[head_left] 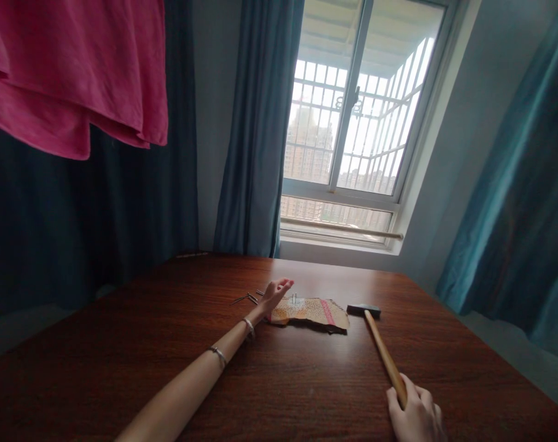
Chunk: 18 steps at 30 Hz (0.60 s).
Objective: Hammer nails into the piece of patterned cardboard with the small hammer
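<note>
A wooden-handled hammer [385,353] lies along the table at the right, its dark head resting flat on the tabletop. My right hand [415,408] is closed around the lower end of its handle. To the left of the hammer head is a torn, thick piece of cardboard [312,316] with a pink stripe. Two thin nails [294,299] stand upright on it, near its far edge. My left hand [277,292], with bracelets at the wrist, hovers at the cardboard's left end, fingers loosely bent and apparently holding nothing. Several loose nails [250,298] lie just left of that hand.
All of this is on a glossy brown wooden table [279,380]. Behind it are a barred window [343,141] and blue curtains [255,135]. A pink cloth [85,73] hangs at the upper left, above the table's height.
</note>
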### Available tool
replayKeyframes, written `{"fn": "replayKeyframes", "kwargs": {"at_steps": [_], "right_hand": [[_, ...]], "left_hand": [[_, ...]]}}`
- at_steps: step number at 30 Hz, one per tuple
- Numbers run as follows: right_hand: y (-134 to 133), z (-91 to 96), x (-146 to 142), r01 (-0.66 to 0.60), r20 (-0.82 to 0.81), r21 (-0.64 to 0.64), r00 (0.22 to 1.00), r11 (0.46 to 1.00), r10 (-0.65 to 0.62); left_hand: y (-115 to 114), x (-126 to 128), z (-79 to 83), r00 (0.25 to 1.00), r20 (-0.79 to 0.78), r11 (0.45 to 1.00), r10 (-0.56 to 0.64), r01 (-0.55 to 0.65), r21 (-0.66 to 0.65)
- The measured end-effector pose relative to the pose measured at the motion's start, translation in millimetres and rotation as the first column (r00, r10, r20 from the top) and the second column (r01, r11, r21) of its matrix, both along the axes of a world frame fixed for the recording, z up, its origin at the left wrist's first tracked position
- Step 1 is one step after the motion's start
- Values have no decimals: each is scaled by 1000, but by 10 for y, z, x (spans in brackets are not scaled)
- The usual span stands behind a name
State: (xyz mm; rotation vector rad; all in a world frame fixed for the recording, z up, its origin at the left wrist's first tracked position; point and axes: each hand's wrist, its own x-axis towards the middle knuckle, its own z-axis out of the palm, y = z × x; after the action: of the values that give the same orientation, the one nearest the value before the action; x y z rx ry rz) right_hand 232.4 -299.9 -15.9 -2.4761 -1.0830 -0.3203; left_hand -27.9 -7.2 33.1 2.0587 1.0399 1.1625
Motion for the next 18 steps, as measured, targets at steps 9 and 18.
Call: {"fn": "replayKeyframes", "kwargs": {"at_steps": [9, 18], "right_hand": [[-16, -9, -10, -11, -3, 10, 1000, 1000, 11], [-8, -37, -5, 8, -32, -2, 999, 1000, -8]], "left_hand": [[486, -1081, 347, 873, -486, 992, 40, -94, -88], [238, -1618, 205, 698, -701, 947, 148, -305, -103]]}}
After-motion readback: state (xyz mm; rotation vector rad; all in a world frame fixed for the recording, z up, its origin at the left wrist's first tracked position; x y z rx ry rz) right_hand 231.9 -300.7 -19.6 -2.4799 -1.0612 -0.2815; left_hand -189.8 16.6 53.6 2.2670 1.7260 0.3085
